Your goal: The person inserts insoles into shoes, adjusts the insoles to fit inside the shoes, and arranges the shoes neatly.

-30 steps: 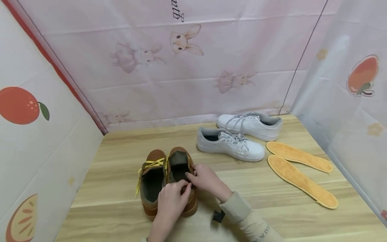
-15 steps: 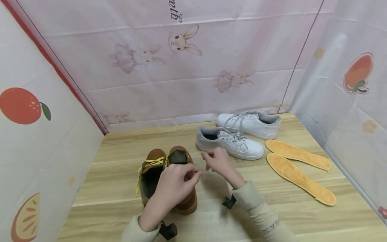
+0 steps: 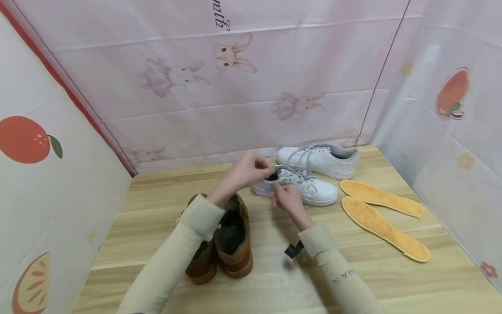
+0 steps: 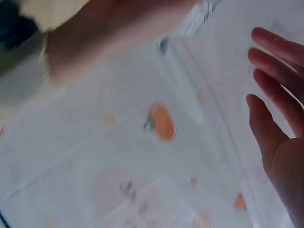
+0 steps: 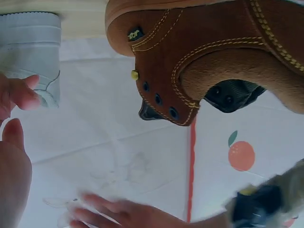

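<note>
White shoe (image 3: pixel 319 192) becomes the new centre of the work

A second ago both hands were down at the opening of the right brown shoe (image 3: pixel 237 263); now they have come across the tabletop (image 3: pixel 153 244) to the nearer of the white pair. The left hand (image 3: pixel 248 170) hovers over its heel end, and the left wrist view shows fingers loosely bent, spread a little, with nothing between them. The right hand (image 3: pixel 288 199) is on the near side of the collar, thumb and finger apart, apparently holding nothing; whether either hand touches the shoe, I cannot tell. So neither grip has taken hold, and attention seems to have passed from brown to white.

That shoe lies flat on its sole, toe toward the right, in front of its white mate (image 3: pixel 337 169), which faces the opposite way. Both brown shoes stand where they were; the left forearm (image 3: pixel 178 246) now passes over the front of the left brown shoe (image 3: pixel 201 271). The front orange insole (image 3: pixel 386 229) and the rear orange insole (image 3: pixel 380 198) lie to the right of the white pair, seemingly undisturbed.
</note>
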Tool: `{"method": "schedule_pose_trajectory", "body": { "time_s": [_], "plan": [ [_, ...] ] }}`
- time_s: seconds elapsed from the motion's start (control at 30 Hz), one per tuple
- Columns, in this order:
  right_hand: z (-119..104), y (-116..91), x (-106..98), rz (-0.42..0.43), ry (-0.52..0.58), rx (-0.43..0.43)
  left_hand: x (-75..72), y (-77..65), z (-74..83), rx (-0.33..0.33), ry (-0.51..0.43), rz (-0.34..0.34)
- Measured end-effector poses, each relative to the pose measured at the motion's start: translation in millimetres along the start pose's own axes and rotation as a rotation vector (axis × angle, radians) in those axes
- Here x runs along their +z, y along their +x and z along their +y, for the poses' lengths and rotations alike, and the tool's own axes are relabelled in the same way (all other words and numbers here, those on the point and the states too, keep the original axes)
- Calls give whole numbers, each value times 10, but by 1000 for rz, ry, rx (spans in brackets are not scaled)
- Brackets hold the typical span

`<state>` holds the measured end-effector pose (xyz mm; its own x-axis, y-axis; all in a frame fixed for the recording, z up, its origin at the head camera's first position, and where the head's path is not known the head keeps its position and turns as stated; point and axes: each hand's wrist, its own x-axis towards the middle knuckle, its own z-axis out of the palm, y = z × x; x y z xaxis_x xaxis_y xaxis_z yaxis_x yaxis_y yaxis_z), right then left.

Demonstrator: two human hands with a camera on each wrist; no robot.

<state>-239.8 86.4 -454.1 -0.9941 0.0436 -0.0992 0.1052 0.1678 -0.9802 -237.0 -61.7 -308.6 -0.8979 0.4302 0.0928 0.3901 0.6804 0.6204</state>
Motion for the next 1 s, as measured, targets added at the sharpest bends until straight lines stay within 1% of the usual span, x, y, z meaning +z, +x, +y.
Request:
{"method": "schedule_pose_trajectory", "body": {
  "time_s": [0.07,0.17,0.23,0.3,0.4,0.5,0.6,0.67,0.77,0.9,1.0],
  "plan": [
    [-20,35,10,8,24,23,33,222,-93,-28,3,7],
    [-44,83,21,25,67,85,104,482,-223,-83,62,30],
    [-56,112,27,40,101,125,156,609,-304,-128,96,26],
    [-65,143,41,57,128,164,217,717,-397,-172,149,15],
    [-76,195,69,70,166,208,306,844,-528,-216,258,-34],
    [-60,249,102,70,204,251,389,939,-639,-244,345,-94],
    [-24,283,144,77,211,271,456,1001,-725,-251,389,-120],
    [-1,295,161,96,190,263,490,1032,-757,-243,401,-106],
    [34,307,184,134,160,217,540,1079,-800,-209,447,-86],
    [88,313,228,166,197,171,568,1092,-794,-190,472,-73],
    [145,302,265,204,187,145,579,1083,-779,-183,475,-72]
  ]
}}
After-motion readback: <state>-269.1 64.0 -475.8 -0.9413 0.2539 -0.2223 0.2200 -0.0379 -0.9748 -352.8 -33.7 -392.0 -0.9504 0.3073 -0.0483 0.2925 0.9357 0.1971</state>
